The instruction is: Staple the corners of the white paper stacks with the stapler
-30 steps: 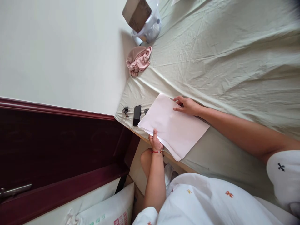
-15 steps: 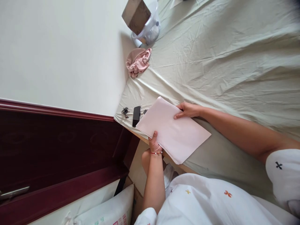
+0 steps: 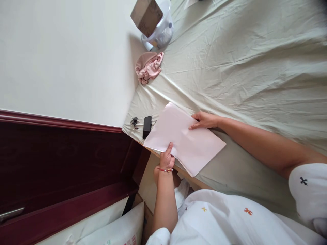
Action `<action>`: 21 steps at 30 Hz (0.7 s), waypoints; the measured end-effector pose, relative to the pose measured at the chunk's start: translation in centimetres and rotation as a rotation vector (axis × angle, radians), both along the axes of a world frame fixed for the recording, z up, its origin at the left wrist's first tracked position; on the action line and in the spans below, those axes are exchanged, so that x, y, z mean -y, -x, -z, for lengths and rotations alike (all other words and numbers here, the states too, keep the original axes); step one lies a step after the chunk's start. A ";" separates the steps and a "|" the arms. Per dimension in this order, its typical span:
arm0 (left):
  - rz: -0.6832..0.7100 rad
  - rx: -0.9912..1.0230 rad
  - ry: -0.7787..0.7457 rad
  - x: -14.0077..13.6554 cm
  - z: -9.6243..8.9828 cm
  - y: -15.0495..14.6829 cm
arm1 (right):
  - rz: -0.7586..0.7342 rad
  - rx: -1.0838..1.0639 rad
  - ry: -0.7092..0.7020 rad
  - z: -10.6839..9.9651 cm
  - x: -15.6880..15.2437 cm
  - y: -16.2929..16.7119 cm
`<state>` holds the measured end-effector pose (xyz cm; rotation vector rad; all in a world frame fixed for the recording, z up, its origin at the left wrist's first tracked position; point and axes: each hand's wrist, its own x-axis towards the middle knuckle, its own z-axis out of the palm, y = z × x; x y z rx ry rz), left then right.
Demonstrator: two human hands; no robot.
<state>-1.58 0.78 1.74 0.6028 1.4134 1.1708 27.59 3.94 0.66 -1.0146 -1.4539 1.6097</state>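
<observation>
A thin stack of pale pinkish-white paper (image 3: 176, 129) is held over the near edge of the sheet-covered bed. My left hand (image 3: 167, 157), with a red beaded bracelet at the wrist, pinches its near edge, thumb on top and fingers beneath. On the far right edge, my right hand (image 3: 204, 120) grips the paper with the thumb above; its fingertips are hidden underneath. The paper bends slightly between the two hands. Just beyond its left corner lies a black box-like object (image 3: 147, 127), with a bunch of keys (image 3: 134, 122) beside it.
Crumpled pink cloth (image 3: 149, 68) lies by the white wall (image 3: 63, 61). Behind it stands a clear plastic bucket (image 3: 166, 32) with a brown box (image 3: 146, 17) in it. A dark red wooden cabinet (image 3: 58, 156) is at the left, above a white sack (image 3: 114, 226).
The paper has shifted slightly left and bends more near my left thumb. My left hand has moved a little left and down; my right hand keeps its grip.
</observation>
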 end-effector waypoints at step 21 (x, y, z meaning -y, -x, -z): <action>-0.061 0.111 -0.258 -1.0 -0.8 0.8 | 0.078 -0.426 0.051 1.3 -0.5 1.1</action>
